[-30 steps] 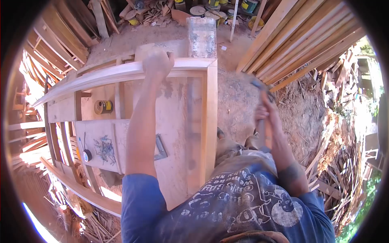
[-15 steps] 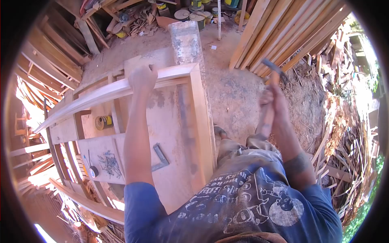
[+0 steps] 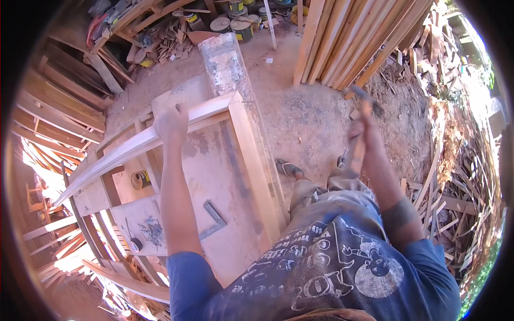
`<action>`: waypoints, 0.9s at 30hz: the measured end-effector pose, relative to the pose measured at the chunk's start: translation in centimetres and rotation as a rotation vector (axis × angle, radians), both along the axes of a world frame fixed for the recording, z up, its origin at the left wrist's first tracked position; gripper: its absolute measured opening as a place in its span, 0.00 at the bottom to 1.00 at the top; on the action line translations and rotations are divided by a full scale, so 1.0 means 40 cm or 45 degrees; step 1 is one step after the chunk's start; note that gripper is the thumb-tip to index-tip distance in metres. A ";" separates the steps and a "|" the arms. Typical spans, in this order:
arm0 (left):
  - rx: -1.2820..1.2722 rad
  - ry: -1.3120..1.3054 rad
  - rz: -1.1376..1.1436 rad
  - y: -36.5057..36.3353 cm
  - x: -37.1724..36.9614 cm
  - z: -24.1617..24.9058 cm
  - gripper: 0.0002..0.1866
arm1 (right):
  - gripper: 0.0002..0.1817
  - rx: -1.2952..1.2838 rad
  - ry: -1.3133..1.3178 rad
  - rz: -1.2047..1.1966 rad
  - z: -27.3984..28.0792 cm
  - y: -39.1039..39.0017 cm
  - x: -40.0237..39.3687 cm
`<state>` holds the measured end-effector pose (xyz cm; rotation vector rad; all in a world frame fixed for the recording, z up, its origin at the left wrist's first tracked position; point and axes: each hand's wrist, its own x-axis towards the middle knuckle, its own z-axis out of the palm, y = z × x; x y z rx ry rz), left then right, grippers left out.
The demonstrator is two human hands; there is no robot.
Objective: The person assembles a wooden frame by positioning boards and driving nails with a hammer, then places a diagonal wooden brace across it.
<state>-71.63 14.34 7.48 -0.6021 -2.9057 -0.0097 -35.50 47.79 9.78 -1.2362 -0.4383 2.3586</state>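
My left hand (image 3: 171, 124) is closed around the upper rail of a pale wooden frame (image 3: 252, 166), near its far corner. The frame rests on a workbench (image 3: 227, 67), whose worn end block sticks out past that corner. Out to the right, clear of the frame, my right hand (image 3: 365, 138) grips a hammer (image 3: 366, 105) by its wooden handle, head pointing away from me. A metal square (image 3: 216, 215) lies on the bench board inside the frame. Left of it is a loose pile of nails (image 3: 152, 231), beside a small round dark-rimmed object (image 3: 136, 244).
A yellow-and-black can (image 3: 140, 180) sits among the bench slats. Long planks (image 3: 342, 45) lean upright at the back right. Wood scraps (image 3: 450, 198) heap along the right side. Several paint cans (image 3: 241, 29) stand at the back, and stacked timber (image 3: 59, 117) fills the left.
The view has shifted, so the frame and my left hand appear further left. My right hand stays out to the right with the hammer, now slightly lower in view. Both grips are unchanged.
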 end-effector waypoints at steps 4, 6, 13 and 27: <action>0.069 0.023 0.003 0.018 0.020 0.002 0.26 | 0.11 0.081 -0.411 -0.210 -0.024 -0.083 -0.036; 0.099 -0.001 0.000 0.035 0.023 0.006 0.26 | 0.14 -0.240 -0.152 0.474 0.002 -0.367 -0.168; 0.113 0.040 0.008 0.041 0.046 0.015 0.25 | 0.16 -0.143 0.081 0.185 0.007 -0.061 -0.077; 0.049 -0.017 0.039 0.015 0.036 0.007 0.28 | 0.19 0.102 -0.115 0.181 0.003 0.000 -0.109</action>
